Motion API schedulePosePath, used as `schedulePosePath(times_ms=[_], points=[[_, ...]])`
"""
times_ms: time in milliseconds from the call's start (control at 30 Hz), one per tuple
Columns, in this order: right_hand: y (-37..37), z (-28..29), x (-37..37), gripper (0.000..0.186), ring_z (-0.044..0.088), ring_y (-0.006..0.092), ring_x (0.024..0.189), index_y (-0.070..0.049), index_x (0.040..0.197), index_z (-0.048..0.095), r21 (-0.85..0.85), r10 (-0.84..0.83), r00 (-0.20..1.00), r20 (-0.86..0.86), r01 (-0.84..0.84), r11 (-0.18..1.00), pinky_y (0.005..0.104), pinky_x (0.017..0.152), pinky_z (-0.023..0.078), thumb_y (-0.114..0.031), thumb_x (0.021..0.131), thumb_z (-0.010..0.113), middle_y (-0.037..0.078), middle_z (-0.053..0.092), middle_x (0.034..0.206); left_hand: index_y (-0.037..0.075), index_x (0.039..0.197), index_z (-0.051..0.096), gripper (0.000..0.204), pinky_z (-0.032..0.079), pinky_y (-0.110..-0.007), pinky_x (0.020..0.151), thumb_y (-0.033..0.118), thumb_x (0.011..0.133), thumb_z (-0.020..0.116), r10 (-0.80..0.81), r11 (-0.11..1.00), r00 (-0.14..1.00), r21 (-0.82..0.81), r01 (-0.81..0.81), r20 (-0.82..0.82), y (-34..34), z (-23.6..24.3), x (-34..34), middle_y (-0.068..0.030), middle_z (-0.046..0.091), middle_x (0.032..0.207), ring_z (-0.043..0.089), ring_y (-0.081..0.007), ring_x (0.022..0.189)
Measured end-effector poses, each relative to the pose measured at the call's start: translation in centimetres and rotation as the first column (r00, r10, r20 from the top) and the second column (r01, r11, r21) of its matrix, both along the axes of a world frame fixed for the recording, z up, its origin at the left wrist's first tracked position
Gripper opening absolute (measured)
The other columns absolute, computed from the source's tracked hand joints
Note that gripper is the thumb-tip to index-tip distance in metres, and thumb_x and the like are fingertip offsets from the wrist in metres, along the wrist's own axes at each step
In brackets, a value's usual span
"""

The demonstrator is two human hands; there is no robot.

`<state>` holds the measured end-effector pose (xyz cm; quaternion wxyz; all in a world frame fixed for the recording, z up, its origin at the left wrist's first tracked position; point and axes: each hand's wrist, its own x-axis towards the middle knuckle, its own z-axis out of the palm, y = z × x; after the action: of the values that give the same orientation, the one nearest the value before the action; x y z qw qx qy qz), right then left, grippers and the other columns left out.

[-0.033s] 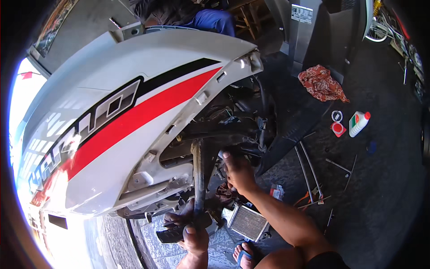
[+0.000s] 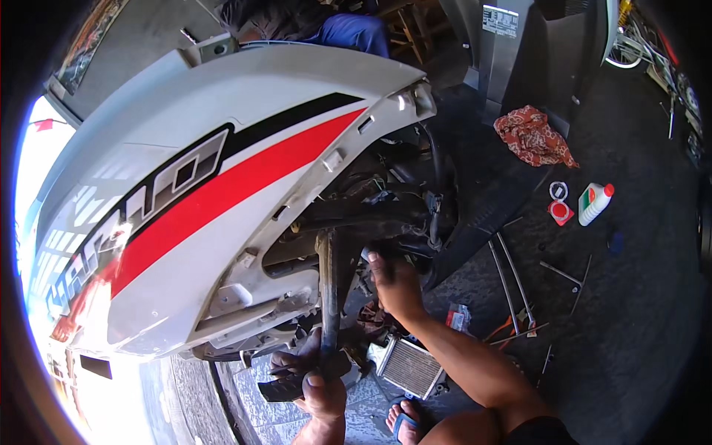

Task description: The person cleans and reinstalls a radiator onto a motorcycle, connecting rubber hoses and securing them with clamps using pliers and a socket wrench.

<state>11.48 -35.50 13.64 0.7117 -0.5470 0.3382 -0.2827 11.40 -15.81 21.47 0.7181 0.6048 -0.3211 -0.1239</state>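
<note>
My left hand (image 2: pixel 319 393) is closed on a black part (image 2: pixel 276 389) at the lower end of a worn metal tube (image 2: pixel 327 289), which runs up under the scooter's white body panel (image 2: pixel 170 245) with red and black stripes. My right hand (image 2: pixel 393 285) is closed right of the tube, its thumb on a small greyish item (image 2: pixel 367 254) that I cannot make out, close to the dark frame and hoses (image 2: pixel 434 222). Below my right forearm lies a small radiator (image 2: pixel 408 367) beside a dark rag (image 2: pixel 374 317).
A co-worker in blue trousers (image 2: pixel 348 33) is behind the panel. Dark plastic panels (image 2: pixel 512 67) stand at the back, near a patterned cloth (image 2: pixel 534 137). A white bottle (image 2: pixel 593 205), red packets (image 2: pixel 560 213) and several metal tools (image 2: pixel 508 278) lie on the floor (image 2: pixel 623 311) at right.
</note>
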Motion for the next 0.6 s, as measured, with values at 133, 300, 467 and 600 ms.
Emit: schedulePosePath(times_ms=[133,300,467,600], points=[[-0.1,-0.8,0.2,0.022,0.068,0.0349,0.070,-0.007,0.102,0.072,-0.639,-0.278,0.950,0.144,0.304,0.707,0.0393,0.067,0.056,-0.026,0.094,0.064,0.015,0.071,0.085,-0.010,0.138,0.042,0.087,0.043,-0.031,0.077,0.058,0.086,0.059,0.079,0.996,0.995,0.035,-0.077,-0.055,0.2,0.0,-0.8,-0.0164,0.058,0.111,0.053,-0.0182,0.089],[-1.5,-1.1,-0.7,0.040,0.065,0.0245,0.059,-0.006,0.094,0.070,-0.021,0.121,0.991,0.062,-0.120,0.993,0.0364,0.057,0.055,-0.045,0.095,0.062,0.007,0.066,0.072,-0.015,0.125,0.052,0.092,0.043,-0.023,0.069,0.067,0.083,0.058,0.129,0.984,0.988,0.111,-0.139,0.086,-1.5,1.2,-0.6,-0.0120,0.062,0.102,0.057,-0.0143,0.078],[-2.6,-1.3,-4.0,0.064,0.066,0.0184,0.072,-0.005,0.103,0.068,0.621,0.162,0.834,0.528,-0.509,0.596,0.0360,0.070,0.055,-0.066,0.091,0.055,0.005,0.068,0.080,-0.005,0.111,0.058,0.071,0.045,-0.030,0.068,0.060,0.084,0.066,0.302,0.925,0.887,0.118,-0.361,0.349,-0.3,-0.6,-0.1,-0.0046,0.058,0.092,0.053,-0.0128,0.078],[-2.4,-5.3,-7.1,0.052,0.068,0.0155,0.079,-0.007,0.103,0.068,0.554,0.246,0.906,0.345,-0.408,0.725,0.0305,0.074,0.053,-0.058,0.095,0.055,0.005,0.070,0.084,-0.002,0.108,0.061,0.040,0.049,-0.032,0.077,0.033,0.090,0.069,0.160,0.986,0.967,0.023,-0.167,0.198,0.2,-4.5,-1.7,-0.0054,0.062,0.099,0.055,-0.0140,0.088]])
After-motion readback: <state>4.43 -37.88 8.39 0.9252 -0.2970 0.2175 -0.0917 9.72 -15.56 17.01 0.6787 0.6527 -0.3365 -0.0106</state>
